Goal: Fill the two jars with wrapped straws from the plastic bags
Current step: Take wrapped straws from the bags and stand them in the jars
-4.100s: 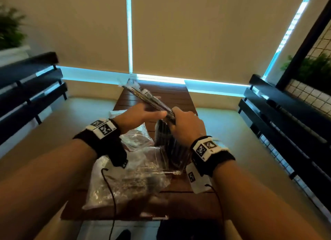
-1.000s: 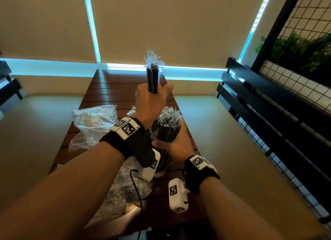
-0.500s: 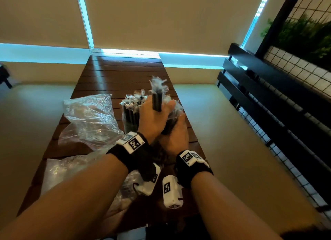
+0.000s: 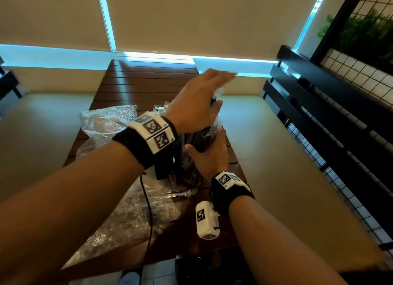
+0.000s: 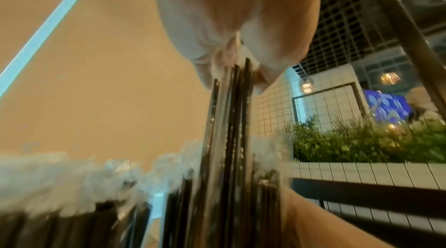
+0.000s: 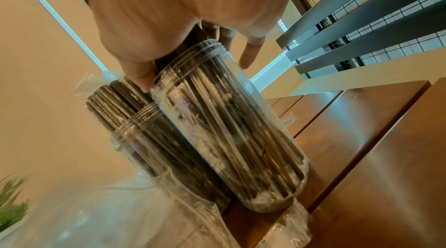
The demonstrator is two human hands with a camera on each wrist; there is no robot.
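Straws (image 5: 231,118) were pinched upright by the left hand (image 4: 197,106) over the right jar (image 6: 229,128) | jar was gripped by the right hand (image 4: 209,155) at table (image 4: 148,80) 3 o'clock | second jar (image 6: 154,149) touching at its 9 o'clock.

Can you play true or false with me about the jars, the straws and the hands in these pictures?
1. Both jars have black wrapped straws in them. True: the right jar and the left jar both hold straws.
2. The jars stand on a wooden table. True: the slatted table is under them.
3. The left hand is holding a spoon. False: the left hand is on the tops of a few wrapped straws that stick up from the right jar.
4. The right hand is up in the air, far from the jars. False: the right hand holds the right jar near its top.
5. The jars have lids on. False: both are open.
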